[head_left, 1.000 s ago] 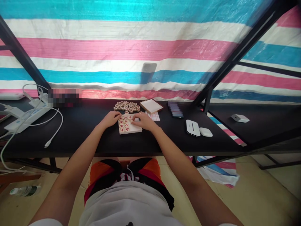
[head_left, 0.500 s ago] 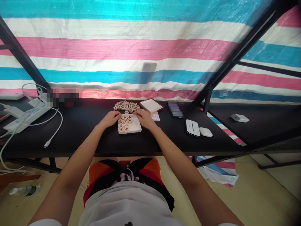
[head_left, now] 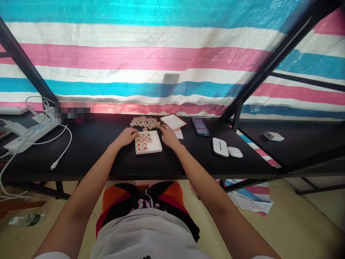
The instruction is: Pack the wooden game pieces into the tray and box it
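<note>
A shallow white box (head_left: 154,144) lies on the black table (head_left: 107,158) and holds several round wooden chess pieces with red marks (head_left: 142,140) in its left half. Behind it lies a loose heap of more chess pieces (head_left: 145,122). My left hand (head_left: 126,136) rests at the box's left edge with its fingers curled; nothing shows in them. My right hand (head_left: 167,135) stretches its fingers toward the right end of the heap, beside the box's far right corner, holding nothing that I can see.
The box lid (head_left: 173,121) lies behind my right hand, with a small printed slip (head_left: 178,134) beside it. Right of these are a blurred-out phone (head_left: 201,126), a white device (head_left: 220,146) and an earbud case (head_left: 235,152). A power strip with white cables (head_left: 32,131) sits at far left.
My right hand lifted off the box's right half and moved back toward the heap of pieces. The left hand has stayed at the box's left edge.
</note>
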Available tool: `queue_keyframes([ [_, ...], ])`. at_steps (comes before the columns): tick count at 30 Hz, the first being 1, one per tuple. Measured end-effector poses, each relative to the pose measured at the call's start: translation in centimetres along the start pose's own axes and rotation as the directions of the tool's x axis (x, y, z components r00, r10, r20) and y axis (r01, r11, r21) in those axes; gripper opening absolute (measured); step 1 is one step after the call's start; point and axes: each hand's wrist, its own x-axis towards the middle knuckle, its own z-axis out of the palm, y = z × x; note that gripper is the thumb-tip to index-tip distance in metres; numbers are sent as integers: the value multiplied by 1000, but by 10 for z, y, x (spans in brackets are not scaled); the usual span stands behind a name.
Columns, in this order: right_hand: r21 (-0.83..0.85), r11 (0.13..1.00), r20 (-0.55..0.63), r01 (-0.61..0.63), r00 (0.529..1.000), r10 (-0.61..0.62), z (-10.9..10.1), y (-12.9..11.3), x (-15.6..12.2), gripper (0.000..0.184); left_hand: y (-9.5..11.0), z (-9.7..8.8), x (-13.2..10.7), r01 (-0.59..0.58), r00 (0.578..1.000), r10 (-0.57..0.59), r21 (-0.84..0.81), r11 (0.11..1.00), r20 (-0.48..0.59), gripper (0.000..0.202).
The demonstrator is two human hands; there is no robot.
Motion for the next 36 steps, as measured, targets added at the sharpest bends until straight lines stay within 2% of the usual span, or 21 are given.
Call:
queue_keyframes([
  [6, -97, 995, 108, 25, 994, -15, 2, 1, 7, 51, 0, -1, 0, 2, 1000, -2, 13, 1000, 7, 41],
  [13, -55, 997, 15, -48, 999, 49, -7, -3, 2, 28, 0, -1, -1, -7, 1000, 7, -8, 1000, 4, 41],
  [18, 105, 989, 5, -100, 995, 100, -15, -6, -1, 14, 0, -2, -1, 8, 1000, -8, 0, 1000, 10, 40],
  [22, 394, 914, -172, -91, 970, 170, -28, -16, -4, 19, 0, -2, -1, 8, 1000, -8, -5, 1000, 7, 39],
  [24, 478, 878, -174, -18, 978, 115, -33, -23, -7, 22, -1, -1, -1, -3, 1000, 3, -16, 1000, 7, 39],
  [26, 506, 859, -101, 78, 994, -31, -37, -32, -10, 21, -2, 0, -1, -8, 1000, 8, -18, 1000, 5, 39],
  [29, 476, 863, -10, 171, 982, -188, -40, -42, -13, 16, -3, 0, -1, 1, 1000, -1, -11, 1000, -2, 39],
  [36, 390, 876, 67, 284, 940, -335, -39, -49, -16, 7, -1, 0, -1, -1, 1000, 1, -11, 1000, 0, 40],
])
